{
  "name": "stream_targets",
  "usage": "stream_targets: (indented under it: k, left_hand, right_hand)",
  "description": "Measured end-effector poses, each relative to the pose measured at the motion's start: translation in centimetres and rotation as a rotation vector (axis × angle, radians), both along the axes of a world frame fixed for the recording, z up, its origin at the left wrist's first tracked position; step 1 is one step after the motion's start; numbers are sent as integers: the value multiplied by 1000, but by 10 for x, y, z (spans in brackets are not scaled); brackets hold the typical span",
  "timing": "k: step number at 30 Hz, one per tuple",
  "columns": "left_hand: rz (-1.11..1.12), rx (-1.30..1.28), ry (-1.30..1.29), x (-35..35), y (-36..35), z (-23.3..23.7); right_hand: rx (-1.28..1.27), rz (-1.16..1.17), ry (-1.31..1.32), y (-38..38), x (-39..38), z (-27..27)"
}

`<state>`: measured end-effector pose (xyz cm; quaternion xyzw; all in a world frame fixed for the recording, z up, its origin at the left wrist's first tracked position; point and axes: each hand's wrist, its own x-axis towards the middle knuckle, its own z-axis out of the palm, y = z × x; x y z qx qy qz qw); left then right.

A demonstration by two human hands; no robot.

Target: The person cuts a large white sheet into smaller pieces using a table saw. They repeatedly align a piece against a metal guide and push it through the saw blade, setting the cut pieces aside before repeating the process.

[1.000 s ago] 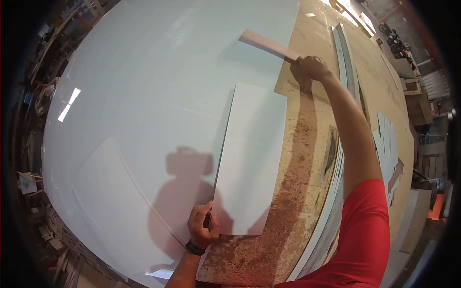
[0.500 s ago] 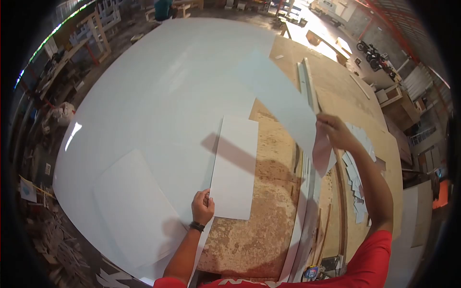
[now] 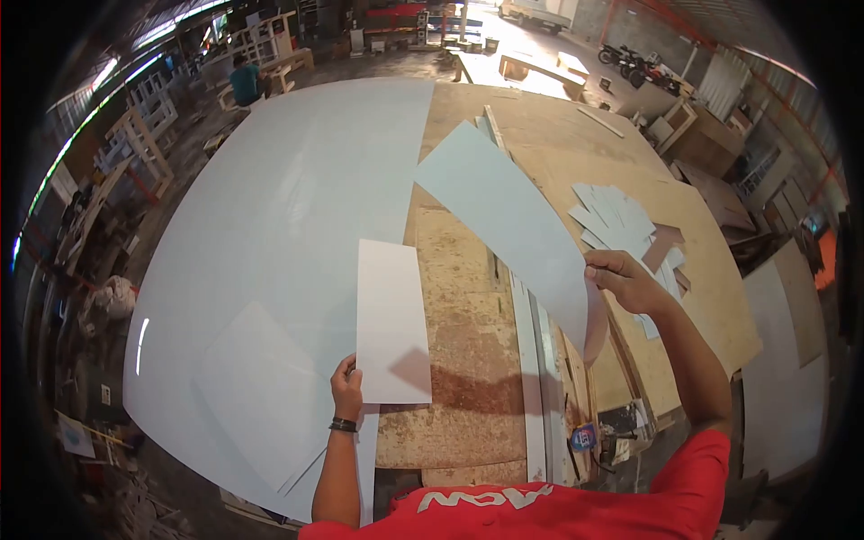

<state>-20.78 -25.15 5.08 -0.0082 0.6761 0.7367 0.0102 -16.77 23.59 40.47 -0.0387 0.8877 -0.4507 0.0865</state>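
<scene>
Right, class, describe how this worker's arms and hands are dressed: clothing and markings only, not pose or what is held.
Both the left hand and the right hand are bare, with no gloves. A dark band circles the left wrist. Both forearms are uncovered. The shirt is red, with a short sleeve on the right upper arm and white lettering across it.

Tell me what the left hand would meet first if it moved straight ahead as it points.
The left hand pinches the small white sheet at its near corner. Ahead lies only the flat large white panel; nothing stands up in that line, though depth is unclear.
</scene>
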Motion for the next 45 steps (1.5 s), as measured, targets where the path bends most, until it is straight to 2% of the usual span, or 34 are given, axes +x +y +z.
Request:
stream_targets:
  k: [4, 8, 10, 12, 14, 16, 17, 19, 20, 21, 22, 23, 24, 25, 27, 28, 31, 32, 34, 35, 37, 38, 40, 41, 43, 45]
  left_hand:
    - [-25, 159, -70, 31, -6, 20]
    - [-48, 195, -107, 49, -6, 28]
    - [-39, 266, -140, 59, -6, 36]
    - [-72, 297, -152, 67, 0, 49]
    - [-88, 321, -186, 81, 7, 57]
    - [-185, 388, -144, 91, 19, 61]
    - [-164, 383, -157, 96, 29, 63]
    - [-215, 420, -216, 118, 42, 65]
    - [-222, 470, -217, 128, 49, 55]
    - [-255, 492, -249, 139, 56, 53]
    - [-296, 516, -281, 146, 63, 52]
    - [-302, 520, -294, 154, 68, 45]
    - [-354, 495, -339, 164, 71, 37]
    - [-406, 468, -380, 171, 76, 30]
    - [-454, 446, -413, 183, 85, 15]
    - [-493, 424, -447, 189, 90, 11]
    - [-510, 344, -484, 193, 105, -2]
    - [-524, 293, -481, 196, 113, -11]
    - [-535, 216, -481, 198, 131, -28]
    - [-535, 139, -469, 197, 138, -35]
    - [-497, 60, -439, 200, 153, -43]
    - [-450, -17, -410, 200, 160, -41]
    - [-449, -86, -346, 198, 170, -40]
    - [-444, -157, -282, 198, 174, -38]
    - [-442, -230, -280, 197, 181, -35]
    - [-436, -302, -275, 197, 185, -37]
  right_hand:
    - [-82, -86, 57, 12, 37, -10]
    - [-84, -166, 11, 50, 56, -16]
    - [88, -582, 97, 84, 60, -20]
    - [124, -659, 157, 182, 44, -29]
    - [667, -790, 540, 298, 46, -65]
    - [937, -851, 663, 285, 72, -53]
    - [929, -829, 653, 266, 74, -57]
    - [345, -688, 420, 191, 96, -90]
    - [64, -582, 175, 166, 111, -121]
    - [-179, -384, 60, 134, 131, -163]
    - [-207, -482, -190, 53, 147, -155]
    - [-197, -358, -323, 20, 166, -183]
    - [-251, -331, -437, -9, 183, -211]
    - [-216, -249, -449, -41, 194, -218]
    - [-428, -350, -475, -80, 216, -243]
    - [-433, -355, -480, -84, 229, -262]
    - [-378, -617, -399, -88, 248, -303]
    - [-377, -629, -401, -84, 250, -311]
    - [275, -518, -17, -76, 256, -323]
    - [275, -526, -18, -76, 256, -317]
    - [623, -399, -26, -79, 256, -297]
    - [626, -402, -28, -78, 259, -291]
    - [745, -159, 27, -78, 268, -285]
    - [745, -158, 22, -79, 272, -284]
    - [905, 18, 101, -82, 279, -284]
    - [923, 40, 95, -83, 282, -300]
